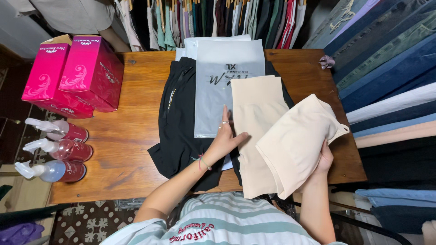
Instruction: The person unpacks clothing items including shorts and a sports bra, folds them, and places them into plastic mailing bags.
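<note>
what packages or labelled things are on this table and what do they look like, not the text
Two pink boxes: far left of the wooden table, rectangular, magenta with pale swirls.
Grey plastic garment bag: table middle, flat, frosted, under the left hand.
Three spray bottles: left edge, lying down, dark red labels, white triggers.

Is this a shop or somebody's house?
Probably a clothes shop: hanging garments line the back, folded jeans are stacked beside the wooden table, and a plastic garment bag lies there.
</note>
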